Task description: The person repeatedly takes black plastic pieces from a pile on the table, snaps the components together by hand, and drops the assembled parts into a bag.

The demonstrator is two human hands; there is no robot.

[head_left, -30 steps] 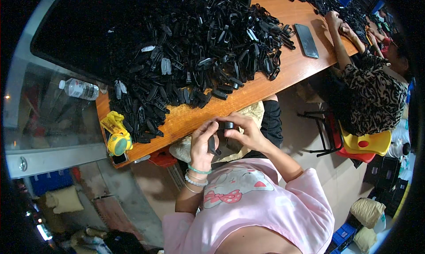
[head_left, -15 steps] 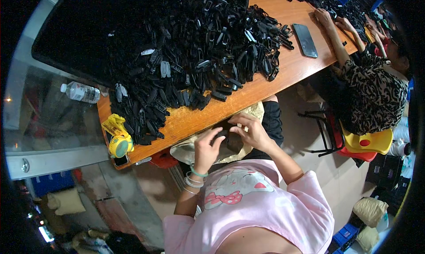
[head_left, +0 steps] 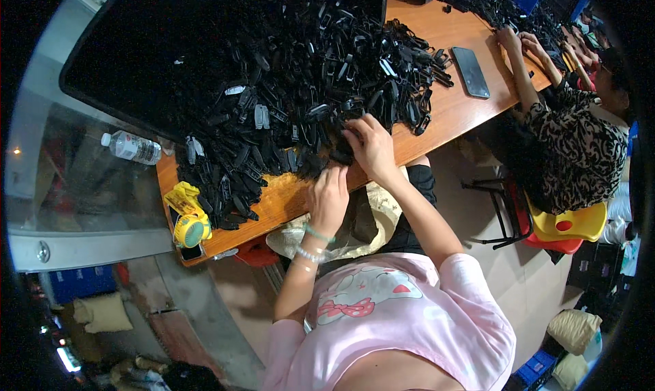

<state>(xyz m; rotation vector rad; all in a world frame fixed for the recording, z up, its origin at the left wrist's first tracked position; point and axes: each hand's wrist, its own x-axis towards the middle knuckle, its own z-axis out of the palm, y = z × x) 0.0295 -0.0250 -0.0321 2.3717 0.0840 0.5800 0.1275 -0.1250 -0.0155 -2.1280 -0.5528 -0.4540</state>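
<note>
A large heap of small black plastic pieces [head_left: 266,111], many of them narrow and some loop-shaped, covers much of the wooden table [head_left: 450,111]. At its near edge my right hand [head_left: 370,147] reaches in from above, fingers curled down around a dark piece. My left hand [head_left: 329,199] is just below and left of it at the table's front edge, fingers bent and close together. Its fingertips meet dark pieces, and what they pinch is hidden. Beneath my hands, a pale open sack [head_left: 382,217] lies over my lap.
A yellow object with a round green face [head_left: 191,227] sits at the left table corner, near a plastic bottle [head_left: 133,147]. A phone [head_left: 470,72] lies to the right. Beyond it, a person in a patterned top [head_left: 580,145] sits on a yellow stool [head_left: 570,220], handling black pieces.
Both my hands have moved from above the open sack up to the near edge of the heap. The fingers, apart before, are now drawn in among the black pieces.
</note>
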